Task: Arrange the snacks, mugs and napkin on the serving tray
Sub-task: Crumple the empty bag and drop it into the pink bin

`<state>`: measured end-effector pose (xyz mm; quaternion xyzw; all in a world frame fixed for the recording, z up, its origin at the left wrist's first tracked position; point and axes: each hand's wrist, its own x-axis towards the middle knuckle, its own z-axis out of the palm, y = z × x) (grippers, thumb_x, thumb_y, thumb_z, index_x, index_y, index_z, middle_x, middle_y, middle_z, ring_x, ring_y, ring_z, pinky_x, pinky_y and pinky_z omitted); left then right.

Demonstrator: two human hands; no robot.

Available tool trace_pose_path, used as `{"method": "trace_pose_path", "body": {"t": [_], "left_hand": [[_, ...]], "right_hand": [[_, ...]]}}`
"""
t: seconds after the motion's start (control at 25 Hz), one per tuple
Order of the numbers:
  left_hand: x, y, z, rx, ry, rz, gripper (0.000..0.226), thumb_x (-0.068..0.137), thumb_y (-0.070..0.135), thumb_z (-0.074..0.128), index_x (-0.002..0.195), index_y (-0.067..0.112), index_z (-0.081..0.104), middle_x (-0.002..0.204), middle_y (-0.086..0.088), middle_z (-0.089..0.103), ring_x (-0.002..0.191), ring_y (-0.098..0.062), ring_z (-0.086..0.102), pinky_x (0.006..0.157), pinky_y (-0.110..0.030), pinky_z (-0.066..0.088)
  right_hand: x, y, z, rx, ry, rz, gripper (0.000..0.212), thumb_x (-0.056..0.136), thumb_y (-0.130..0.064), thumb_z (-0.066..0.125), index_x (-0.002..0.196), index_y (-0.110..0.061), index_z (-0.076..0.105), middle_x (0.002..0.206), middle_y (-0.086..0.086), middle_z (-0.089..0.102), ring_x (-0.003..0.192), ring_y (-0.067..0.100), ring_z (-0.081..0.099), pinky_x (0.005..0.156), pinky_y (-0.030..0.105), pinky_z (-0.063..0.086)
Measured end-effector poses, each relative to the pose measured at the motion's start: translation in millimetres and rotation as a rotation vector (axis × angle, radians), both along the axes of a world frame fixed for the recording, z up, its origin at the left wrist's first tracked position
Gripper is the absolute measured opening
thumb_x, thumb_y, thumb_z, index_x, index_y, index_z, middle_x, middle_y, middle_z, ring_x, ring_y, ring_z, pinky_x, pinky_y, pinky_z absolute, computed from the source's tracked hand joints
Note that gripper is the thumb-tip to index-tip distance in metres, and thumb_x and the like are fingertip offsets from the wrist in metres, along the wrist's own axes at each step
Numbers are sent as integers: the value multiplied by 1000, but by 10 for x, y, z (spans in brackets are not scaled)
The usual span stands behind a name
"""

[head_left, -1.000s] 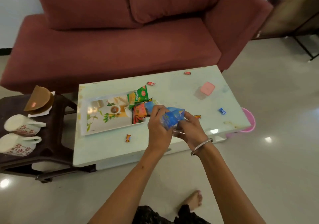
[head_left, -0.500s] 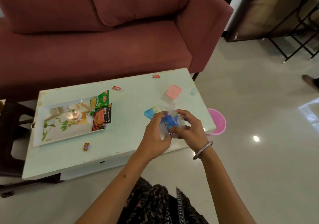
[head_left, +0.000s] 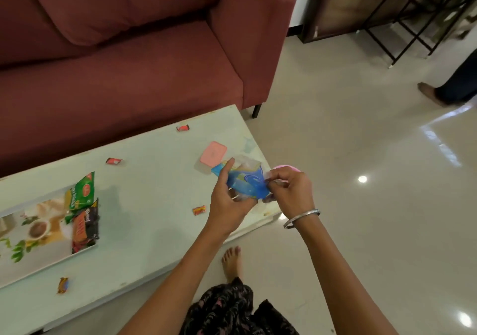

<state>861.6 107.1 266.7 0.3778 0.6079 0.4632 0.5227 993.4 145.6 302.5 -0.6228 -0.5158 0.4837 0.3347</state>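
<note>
Left hand and right hand both pinch blue snack packet, held above right end of table; serving tray far left on table, green packet and dark packet at its right edge; loose candies scattered around.

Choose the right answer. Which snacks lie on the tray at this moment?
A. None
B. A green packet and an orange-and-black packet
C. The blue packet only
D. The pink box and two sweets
B: the green packet and the orange-and-black packet lie at the right end of the tray; both hands hold the blue packet.
</note>
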Motion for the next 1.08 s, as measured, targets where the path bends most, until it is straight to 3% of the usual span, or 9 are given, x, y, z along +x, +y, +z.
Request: {"method": "trace_pose_path", "body": {"t": [0.08,0.16,0.4,0.56,0.68,0.76,0.88,0.96,1.08], "left_hand": [[201,321,-58,-16,63,13,104,69,-2,74,145,30,10,103,34,46,84,23,55,66,-4,47],[346,583,-111,-16,118,27,103,68,0,74,146,22,10,101,32,49,84,27,52,66,2,43],[660,1132,-383,-47,164,-8,41,65,8,62,99,31,63,83,20,68,72,0,62,69,-25,54],[848,1397,-609,-50,316,-105,31,79,1,62,106,16,61,128,2,52,106,-2,53,90,-18,45],[1016,1581,-871,-112,381,-140,24,84,-2,53,80,21,59,76,8,68,69,4,62,59,-6,46],[1166,1710,-1079,-202,377,-135,40,72,-8,57,73,29,45,59,11,57,57,2,57,48,-4,38],[1382,1908,-1381,-264,456,-334,43,70,-6,60,103,21,53,89,3,66,83,-13,63,69,-10,44],[1497,2056,-1605,-316,493,-440,51,78,3,59,126,16,50,126,-6,58,119,-23,51,98,-22,36],[1572,2238,-1898,-346,531,-413,44,80,-1,53,121,13,57,130,-7,56,126,-23,45,99,-15,26]], "right_hand": [[147,298,-33,-45,-62,-38,20,78,9,53,78,-4,68,84,8,65,51,20,65,57,39,60],[252,486,-52,-32,-151,-8,21,74,-5,53,84,-9,71,76,-1,66,52,11,61,56,26,56],[450,763,-330,-27,-53,107,74,70,-5,68,133,-22,33,95,-32,57,86,-17,59,71,13,53],[602,996,-630,-62,107,154,76,78,-15,72,129,-50,27,128,-25,49,114,-9,53,92,13,47],[710,1167,-924,-103,-38,112,47,78,-37,67,120,-47,48,127,-9,55,114,6,56,93,30,49],[871,1337,-1192,-111,-167,61,38,73,-20,67,107,-37,64,118,-3,61,101,11,60,85,30,52],[1172,1646,-1670,-159,-280,-2,38,62,5,72,90,-19,76,112,7,64,90,13,60,74,-1,39],[1334,1841,-2082,-154,-398,1,33,61,10,70,85,-11,77,111,13,64,91,20,63,72,2,36],[1468,2045,-2710,-222,-483,26,32,67,14,59,87,-4,75,120,17,59,102,30,62,80,21,44]]}}
